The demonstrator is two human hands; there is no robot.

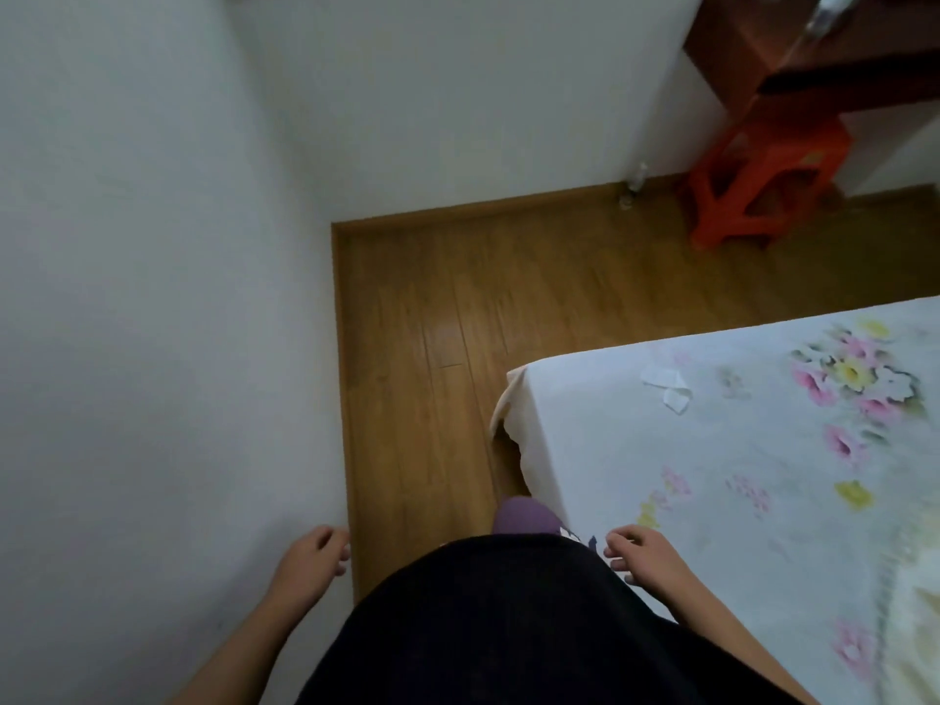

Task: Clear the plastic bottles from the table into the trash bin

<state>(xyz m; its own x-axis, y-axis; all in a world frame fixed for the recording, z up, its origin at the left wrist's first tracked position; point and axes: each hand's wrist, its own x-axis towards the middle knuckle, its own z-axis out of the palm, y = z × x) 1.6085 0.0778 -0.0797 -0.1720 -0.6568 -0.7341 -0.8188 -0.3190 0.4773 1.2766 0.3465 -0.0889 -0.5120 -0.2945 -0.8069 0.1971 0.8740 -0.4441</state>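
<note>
Both hands hang low at the person's sides, holding nothing. The left hand [310, 554] has a released grip, fingers loosely curled, near the white wall [152, 297]. The right hand [643, 554] is likewise released, fingers relaxed, over the edge of the bed with a white flower-printed sheet [737, 475]. A clear plastic bottle [633, 188] stands on the brown wooden floor [432, 323] against the far wall, beside the red plastic stool [758, 190]. Another bottle-like clear shape [826, 15] shows blurred on the dark red-brown wooden desk [763, 43] at top right.
</note>
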